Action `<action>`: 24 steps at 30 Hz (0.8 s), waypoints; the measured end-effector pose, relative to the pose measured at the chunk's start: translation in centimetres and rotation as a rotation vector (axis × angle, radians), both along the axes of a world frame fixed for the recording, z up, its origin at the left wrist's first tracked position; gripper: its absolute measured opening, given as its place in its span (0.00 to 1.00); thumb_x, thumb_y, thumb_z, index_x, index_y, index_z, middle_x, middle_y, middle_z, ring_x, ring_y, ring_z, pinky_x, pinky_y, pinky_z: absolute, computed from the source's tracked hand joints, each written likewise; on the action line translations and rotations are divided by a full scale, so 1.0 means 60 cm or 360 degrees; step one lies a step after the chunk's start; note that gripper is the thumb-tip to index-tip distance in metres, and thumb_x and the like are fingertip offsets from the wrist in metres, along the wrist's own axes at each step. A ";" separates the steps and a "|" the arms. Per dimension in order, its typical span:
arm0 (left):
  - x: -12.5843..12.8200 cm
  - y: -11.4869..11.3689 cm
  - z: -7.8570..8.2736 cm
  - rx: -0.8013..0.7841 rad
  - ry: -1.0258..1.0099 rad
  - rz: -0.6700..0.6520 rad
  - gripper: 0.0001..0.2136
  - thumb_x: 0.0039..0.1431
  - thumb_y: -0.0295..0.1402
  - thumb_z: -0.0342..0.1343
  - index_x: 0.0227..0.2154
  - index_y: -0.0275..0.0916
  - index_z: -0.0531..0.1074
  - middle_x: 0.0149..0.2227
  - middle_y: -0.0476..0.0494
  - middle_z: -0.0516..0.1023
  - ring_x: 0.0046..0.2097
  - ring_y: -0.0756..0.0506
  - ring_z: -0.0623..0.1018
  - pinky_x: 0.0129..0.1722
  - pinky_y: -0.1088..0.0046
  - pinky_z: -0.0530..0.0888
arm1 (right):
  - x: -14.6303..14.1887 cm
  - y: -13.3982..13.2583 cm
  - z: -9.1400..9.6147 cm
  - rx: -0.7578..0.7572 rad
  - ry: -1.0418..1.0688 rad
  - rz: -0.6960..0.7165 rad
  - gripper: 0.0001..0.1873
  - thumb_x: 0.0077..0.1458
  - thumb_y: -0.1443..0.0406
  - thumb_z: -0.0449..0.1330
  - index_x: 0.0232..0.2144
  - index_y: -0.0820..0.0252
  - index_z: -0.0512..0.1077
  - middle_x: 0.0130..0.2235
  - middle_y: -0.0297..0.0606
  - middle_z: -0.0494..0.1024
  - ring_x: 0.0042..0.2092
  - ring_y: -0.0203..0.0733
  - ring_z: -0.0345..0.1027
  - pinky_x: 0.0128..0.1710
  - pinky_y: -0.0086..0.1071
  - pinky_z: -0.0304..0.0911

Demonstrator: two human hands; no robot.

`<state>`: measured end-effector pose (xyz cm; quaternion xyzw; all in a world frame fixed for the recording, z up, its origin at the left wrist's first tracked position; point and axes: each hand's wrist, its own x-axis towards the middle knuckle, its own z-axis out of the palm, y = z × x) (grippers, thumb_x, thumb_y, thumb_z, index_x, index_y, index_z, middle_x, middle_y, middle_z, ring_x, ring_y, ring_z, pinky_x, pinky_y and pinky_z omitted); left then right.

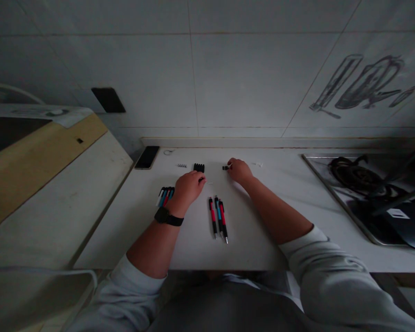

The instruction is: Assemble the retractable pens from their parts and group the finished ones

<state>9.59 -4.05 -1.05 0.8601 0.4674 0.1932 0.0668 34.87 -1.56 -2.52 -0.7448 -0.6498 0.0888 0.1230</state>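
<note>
Our left hand [188,186] and right hand [241,171] are bare | on one wrist we wear a black watch [162,215] with a squarish dark face and black strap [175,221] | our left sleeve [122,293] and right sleeve [332,272] are pale grey, loose, creased, ending on the forearms | dark grey cloth [224,309] covers our torso

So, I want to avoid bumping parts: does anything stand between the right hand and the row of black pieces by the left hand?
Yes: small dark pieces sit right by the fingertips of the right hand, on the side facing the row of black pieces. Whether they're gripped isn't clear. Nothing else visible stands between.
</note>
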 end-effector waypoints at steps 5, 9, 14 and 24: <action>0.001 -0.001 0.002 -0.0031 0.0008 0.0006 0.07 0.68 0.35 0.58 0.41 0.42 0.80 0.44 0.42 0.82 0.47 0.42 0.79 0.47 0.67 0.73 | 0.005 0.003 -0.001 -0.0006 -0.0055 0.0058 0.19 0.64 0.71 0.54 0.54 0.63 0.76 0.53 0.52 0.78 0.52 0.46 0.72 0.52 0.33 0.63; 0.001 -0.003 0.005 -0.0044 0.0000 -0.0005 0.06 0.68 0.35 0.58 0.41 0.42 0.80 0.44 0.42 0.82 0.47 0.42 0.79 0.48 0.67 0.72 | 0.010 0.010 0.000 -0.0033 -0.0119 0.0190 0.19 0.64 0.70 0.54 0.54 0.61 0.78 0.52 0.51 0.79 0.53 0.47 0.72 0.53 0.33 0.63; 0.001 -0.002 0.004 -0.0049 -0.0001 -0.0015 0.07 0.68 0.34 0.58 0.41 0.41 0.80 0.44 0.42 0.82 0.47 0.42 0.79 0.46 0.66 0.72 | 0.012 0.012 0.002 -0.0028 -0.0119 0.0200 0.17 0.63 0.69 0.57 0.52 0.60 0.79 0.51 0.50 0.79 0.52 0.47 0.72 0.53 0.33 0.62; 0.000 -0.003 0.006 -0.0037 0.0006 0.0004 0.07 0.68 0.34 0.58 0.42 0.42 0.80 0.45 0.42 0.82 0.47 0.42 0.79 0.47 0.66 0.72 | 0.011 -0.001 0.007 0.0036 -0.0033 0.0191 0.19 0.61 0.72 0.57 0.54 0.61 0.77 0.51 0.47 0.80 0.52 0.45 0.72 0.52 0.32 0.62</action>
